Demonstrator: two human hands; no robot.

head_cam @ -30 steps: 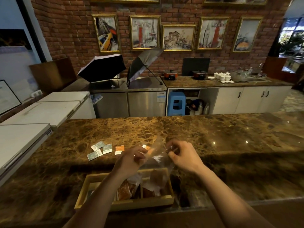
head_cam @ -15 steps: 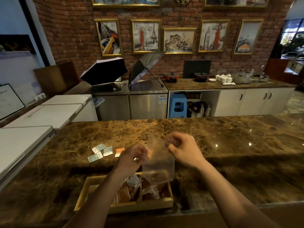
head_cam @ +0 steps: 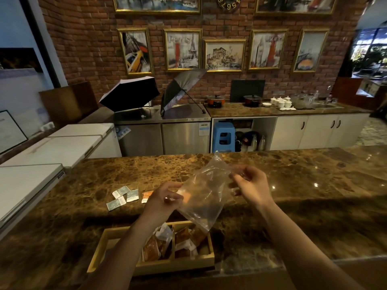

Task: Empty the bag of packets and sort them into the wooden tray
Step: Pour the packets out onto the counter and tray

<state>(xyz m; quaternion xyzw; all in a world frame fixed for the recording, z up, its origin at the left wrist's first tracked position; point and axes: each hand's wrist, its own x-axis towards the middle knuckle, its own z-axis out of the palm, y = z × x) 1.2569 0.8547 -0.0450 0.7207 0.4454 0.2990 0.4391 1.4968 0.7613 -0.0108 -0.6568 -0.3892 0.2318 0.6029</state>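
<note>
- The clear plastic bag (head_cam: pixel 206 195) hangs in the air over the counter (head_cam: pixel 293 195), tilted, its lower corner pointing down at the wooden tray (head_cam: pixel 98 256).
- The right hand (head_cam: pixel 251 185) has its grip closed on the bag's upper edge, fingers pinching the film.
- The left hand (head_cam: pixel 164 200) grips the bag's left side lower down; a small orange-and-white packet (head_cam: pixel 184 196) shows just at its fingers, but whether it sits inside the film or is pinched against it is hard to tell.
- Otherwise the bag looks see-through and nearly empty, so the emptying seems close to done.
- The tray sits at the counter's near edge. Its middle and right compartments hold a loose heap of brown and white packets (head_cam: pixel 167 241); the left compartment is mostly hidden behind the left forearm.
- Near the counter's left part, beyond the tray, lie three pale teal packets (head_cam: pixel 123 196) and an orange packet (head_cam: pixel 146 196), flat and close together, not in the tray.
- What is left, as I judge it: get that last packet clear of the bag, set the bag aside, bring in the four loose packets, and separate the heaped ones by kind.
</note>
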